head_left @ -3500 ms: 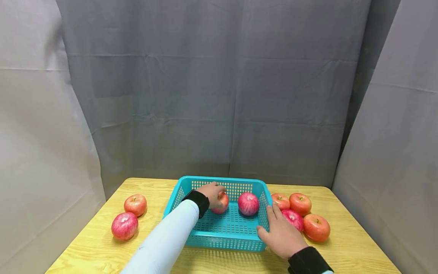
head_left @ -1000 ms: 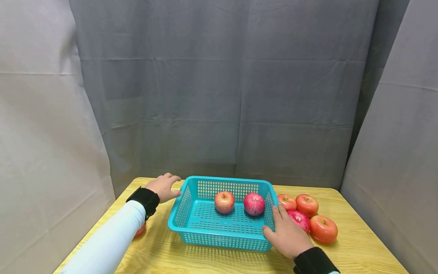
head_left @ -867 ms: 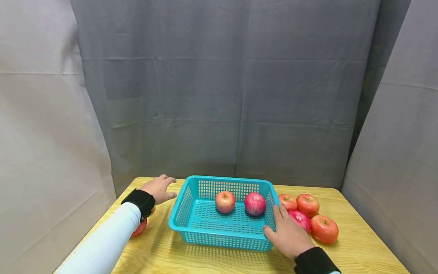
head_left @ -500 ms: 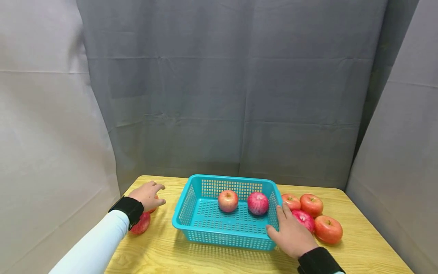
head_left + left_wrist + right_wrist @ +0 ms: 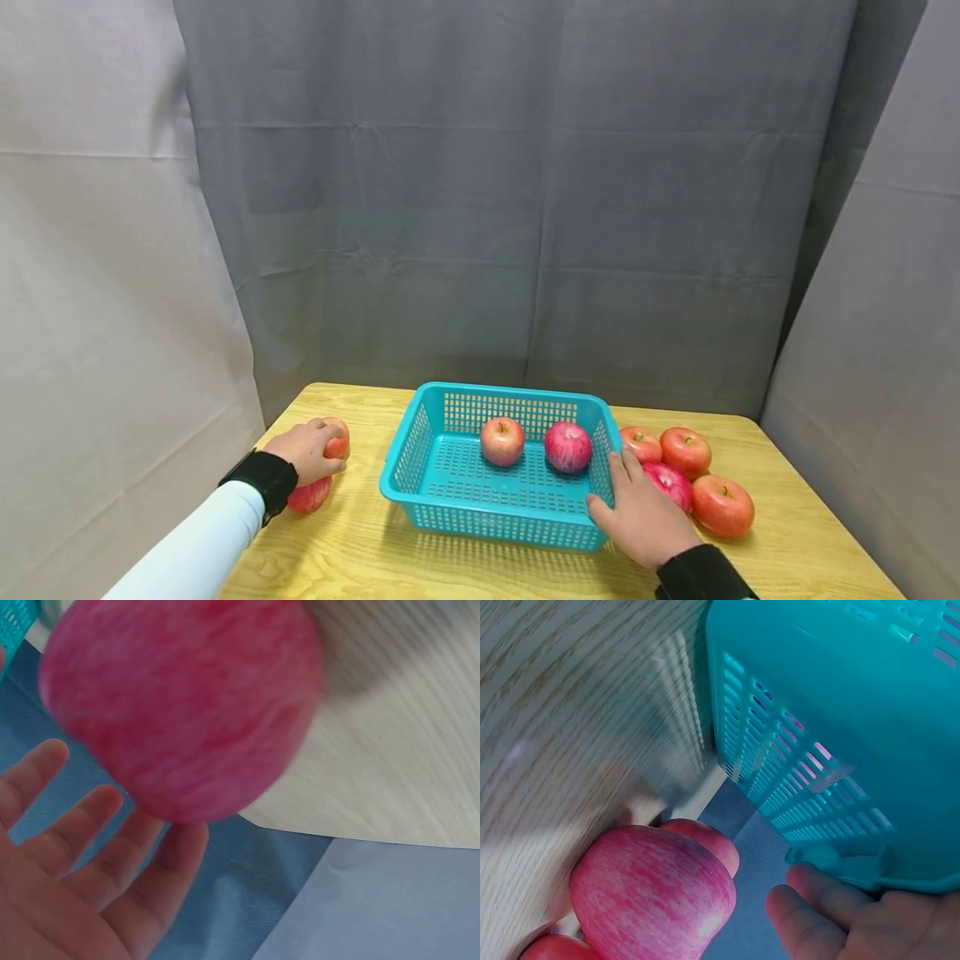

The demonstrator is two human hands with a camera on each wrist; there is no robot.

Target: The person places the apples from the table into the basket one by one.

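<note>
My left hand reaches over two apples at the left of the table, fingers spread and loosely bent. The orange-red apple is right at its fingertips. The pinker apple lies nearer, partly hidden under the wrist; a pink apple fills much of the left wrist view, above the fingers. My right hand rests with extended fingers on the right rim of the turquoise basket. An orange-red apple and a dark pink apple sit inside the basket, apart from each other.
Several apples cluster right of the basket beside my right hand, among them a large orange-red apple and a pink apple. The wooden table ends at a grey cloth behind, with pale cloths on both sides.
My left hand has let go of the orange-red apple in the basket and moved left, then lowered over the two apples there. The right hand stays at the basket's rim.
</note>
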